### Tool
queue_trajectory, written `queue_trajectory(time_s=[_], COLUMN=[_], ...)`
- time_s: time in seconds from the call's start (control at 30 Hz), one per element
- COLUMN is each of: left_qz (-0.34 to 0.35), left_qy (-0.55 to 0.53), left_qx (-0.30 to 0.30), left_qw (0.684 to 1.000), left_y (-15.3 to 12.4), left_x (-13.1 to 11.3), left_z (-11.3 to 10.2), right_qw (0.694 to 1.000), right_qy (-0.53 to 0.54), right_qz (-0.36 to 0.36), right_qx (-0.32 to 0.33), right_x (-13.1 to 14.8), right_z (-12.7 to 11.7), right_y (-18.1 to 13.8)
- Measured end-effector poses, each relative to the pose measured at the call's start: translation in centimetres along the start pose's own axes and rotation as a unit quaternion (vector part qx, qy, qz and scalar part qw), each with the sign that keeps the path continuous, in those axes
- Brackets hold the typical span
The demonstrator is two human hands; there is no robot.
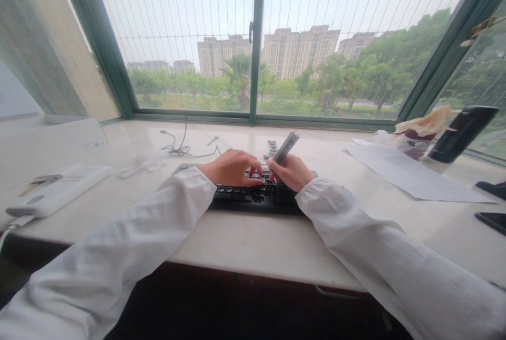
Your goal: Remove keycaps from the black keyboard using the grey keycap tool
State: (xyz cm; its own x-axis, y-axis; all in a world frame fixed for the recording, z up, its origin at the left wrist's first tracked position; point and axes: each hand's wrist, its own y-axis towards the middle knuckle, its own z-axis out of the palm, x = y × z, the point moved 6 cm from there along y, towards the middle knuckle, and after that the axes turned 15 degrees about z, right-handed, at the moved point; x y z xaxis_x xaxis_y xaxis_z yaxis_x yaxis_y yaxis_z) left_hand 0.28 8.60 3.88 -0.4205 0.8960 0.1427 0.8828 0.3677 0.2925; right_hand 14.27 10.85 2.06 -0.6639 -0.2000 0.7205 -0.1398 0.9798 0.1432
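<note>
Keyboard [256, 206] — crosswise | right hand [293, 172] clasps grey tool [286, 148], leaning right | left hand [235, 167] — grip unclear

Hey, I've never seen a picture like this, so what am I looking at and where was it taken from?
There's no machine here, just a person's two bare hands. This single picture comes from a camera worn on their head, looking forward and down, so the white sleeves reach out from the bottom.

On the pale counter by a window lies a black keyboard, with small loose keys beyond it. To the left is a thin cable; to the right, a sheet of paper.

The right hand holds a grey tool. The left hand is over the keyboard; whether it grips anything is unclear.
</note>
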Motion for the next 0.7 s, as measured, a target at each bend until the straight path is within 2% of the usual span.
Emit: queue_trajectory(time_s=[0.33,0.7], left_qz=[-0.002,-0.020], left_qy=[-0.012,0.000], left_qx=[0.000,0.027], left_qw=[1.000,0.999], left_y=[0.19,-0.02], left_x=[-0.38,-0.36], left_z=[0.22,0.07], right_qw=[1.000,0.999], right_qy=[-0.013,0.007], right_qz=[0.003,-0.006], right_qx=[0.008,0.035], right_x=[0.16,-0.10], right_z=[0.02,0.40], right_y=[-0.13,0.15])
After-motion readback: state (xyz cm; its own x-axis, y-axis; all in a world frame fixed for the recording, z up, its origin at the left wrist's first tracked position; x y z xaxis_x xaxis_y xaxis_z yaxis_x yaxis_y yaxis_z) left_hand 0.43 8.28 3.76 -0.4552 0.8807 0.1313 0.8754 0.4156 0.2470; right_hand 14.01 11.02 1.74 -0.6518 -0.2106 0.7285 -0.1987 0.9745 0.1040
